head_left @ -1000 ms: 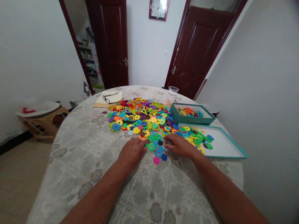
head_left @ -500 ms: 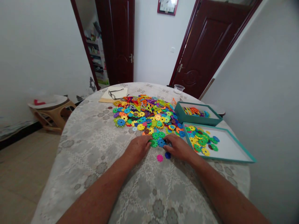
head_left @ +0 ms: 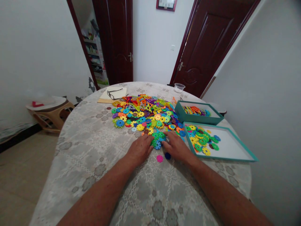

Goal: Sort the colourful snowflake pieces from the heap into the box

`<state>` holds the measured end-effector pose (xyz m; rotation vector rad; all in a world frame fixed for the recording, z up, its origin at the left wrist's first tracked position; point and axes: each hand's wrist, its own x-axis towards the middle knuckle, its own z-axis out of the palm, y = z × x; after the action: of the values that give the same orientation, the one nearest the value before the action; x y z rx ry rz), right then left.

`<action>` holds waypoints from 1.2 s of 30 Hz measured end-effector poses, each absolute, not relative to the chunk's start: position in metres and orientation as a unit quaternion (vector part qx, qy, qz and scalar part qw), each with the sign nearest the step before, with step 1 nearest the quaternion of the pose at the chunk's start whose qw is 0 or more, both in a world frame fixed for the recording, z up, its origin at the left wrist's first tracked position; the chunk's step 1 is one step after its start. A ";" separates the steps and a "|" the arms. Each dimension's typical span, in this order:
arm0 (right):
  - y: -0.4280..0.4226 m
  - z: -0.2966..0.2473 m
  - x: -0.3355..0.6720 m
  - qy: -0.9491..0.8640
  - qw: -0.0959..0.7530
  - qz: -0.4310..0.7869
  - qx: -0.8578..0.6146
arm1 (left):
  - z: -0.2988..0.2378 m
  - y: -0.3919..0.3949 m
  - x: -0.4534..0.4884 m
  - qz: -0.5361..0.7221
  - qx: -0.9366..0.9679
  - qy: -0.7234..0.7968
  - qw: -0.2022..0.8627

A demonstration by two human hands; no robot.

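The person is leaning both forearms in over the table (head_left: pixel 89 147), which is wearing a pale, flower-patterned cloth. The left hand (head_left: pixel 140 148) is lying palm down, fingers loosely stretched and not closing on anything, its tips touching a small cluster (head_left: pixel 158 139) of green and blue discs. The right hand (head_left: pixel 176 147) is lying much the same way on the other side, fingers open, tips meeting the cluster too. So the cluster is sitting between the two hands, at the near edge of the pile (head_left: pixel 143 113). (Whether any fingertip is pressing one particular disc down, I cannot tell from here.)

A pink disc (head_left: pixel 160 158) and a blue disc (head_left: pixel 167 155) are lying loose on the cloth, just nearer the person than the cluster, the blue one beside the right hand. The pile is spreading across the middle of the table in every colour.

To its right a teal tray (head_left: pixel 231 146) is holding more discs, mostly green and yellow, at its left end. Behind it a teal box (head_left: pixel 195 118) is holding another batch. At the far side glasses (head_left: pixel 115 93) are resting on a pad (head_left: pixel 103 99), and a clear cup (head_left: pixel 179 87) is standing near the edge. A stool (head_left: pixel 53 113) is standing off to the left by the wall.
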<state>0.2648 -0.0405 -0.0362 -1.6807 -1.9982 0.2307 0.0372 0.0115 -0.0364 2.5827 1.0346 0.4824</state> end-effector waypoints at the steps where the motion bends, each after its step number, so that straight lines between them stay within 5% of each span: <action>1: -0.039 -0.037 0.266 -0.740 0.250 0.081 -0.620 | -0.037 0.011 0.038 0.165 0.902 0.365 0.159; 6: -0.037 -0.032 0.261 -0.775 0.191 0.103 -0.593 | -0.038 0.011 0.039 0.170 0.894 0.376 0.175; 36: -0.046 -0.017 0.245 -0.814 0.157 0.158 -0.536 | -0.033 0.007 0.040 0.140 0.906 0.351 0.193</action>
<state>0.2452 -0.0463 -0.0168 -1.5353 -2.3294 0.4535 0.0399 0.0075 -0.0325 2.5411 0.9844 0.3932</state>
